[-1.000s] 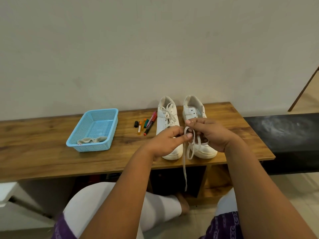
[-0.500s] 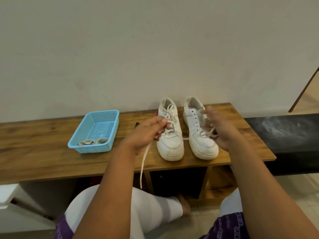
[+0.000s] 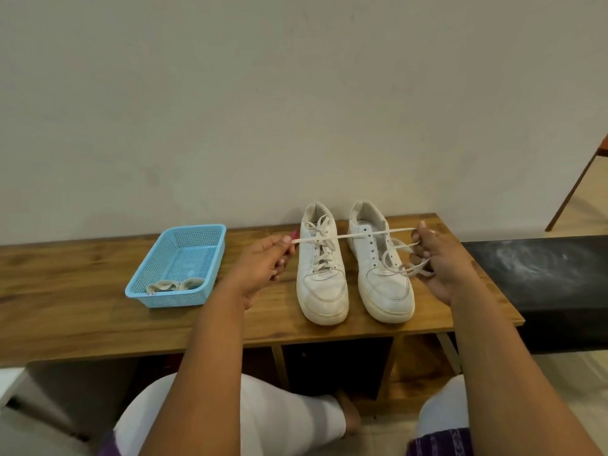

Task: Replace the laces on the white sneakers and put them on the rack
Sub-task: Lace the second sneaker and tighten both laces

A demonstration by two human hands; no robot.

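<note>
Hands spread apart; flat lace (image 3: 353,236) now taut, maybe cotton.

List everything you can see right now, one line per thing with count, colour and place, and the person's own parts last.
sneakers: two, white, side by side on the bench; left one laced, right one unlaced.
lace: one, white, stretched between both hands above the sneakers.
basket: one, light blue, on the bench left of the sneakers.
rolled laces: off-white, at the basket's near end; count unclear.
bench: one, brown wood, against the wall.
left hand: pinches one lace end.
right hand: holds the lace's bunched loops.
</note>
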